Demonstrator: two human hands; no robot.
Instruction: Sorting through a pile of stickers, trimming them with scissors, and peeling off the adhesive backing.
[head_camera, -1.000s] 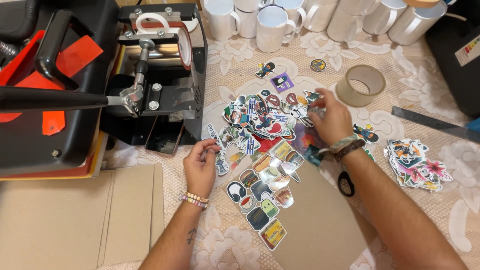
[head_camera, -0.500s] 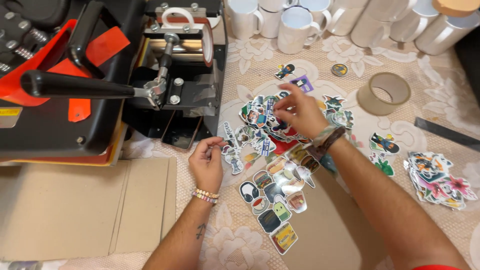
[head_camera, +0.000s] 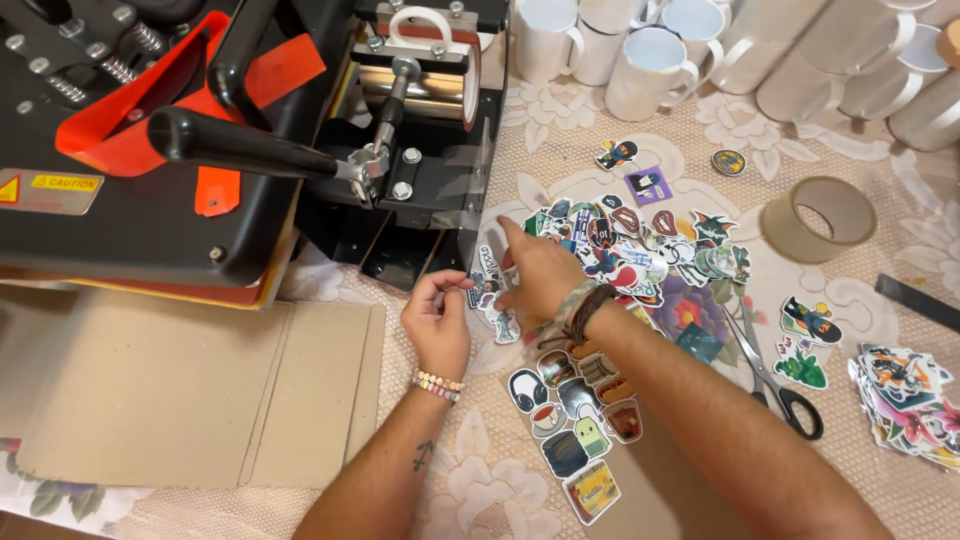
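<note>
Stickers (head_camera: 640, 255), die-cut and glossy, lie spread in a loose pile on the table (head_camera: 480, 480) at about 3 o'clock from the mug press (head_camera: 420, 130), with a neater column of them trailing toward 6 o'clock. Left hand (head_camera: 440, 320) pinches one small sticker (head_camera: 487, 290) at its edge between thumb and forefinger, fingers narrow and closed on it. Right hand (head_camera: 540, 275) rests flat on the pile just beside it at 3 o'clock, index finger stretched out toward 11 o'clock, holding nothing that shows, fingers loosely spread. Judging by look: these are paper-thin, very light, floppy, slick on the face, easy to crease or to slide over each other; best taken by an edge or corner with a fingertip pinch, or nudged off the pile first to lift a rim. Scissors (head_camera: 775, 380) lie at 4 o'clock of the pile, tape roll (head_camera: 818, 218) at 2 o'clock, white mugs (head_camera: 640, 70) at 12 o'clock, cardboard sheet (head_camera: 190, 390) at 8 o'clock.
</note>
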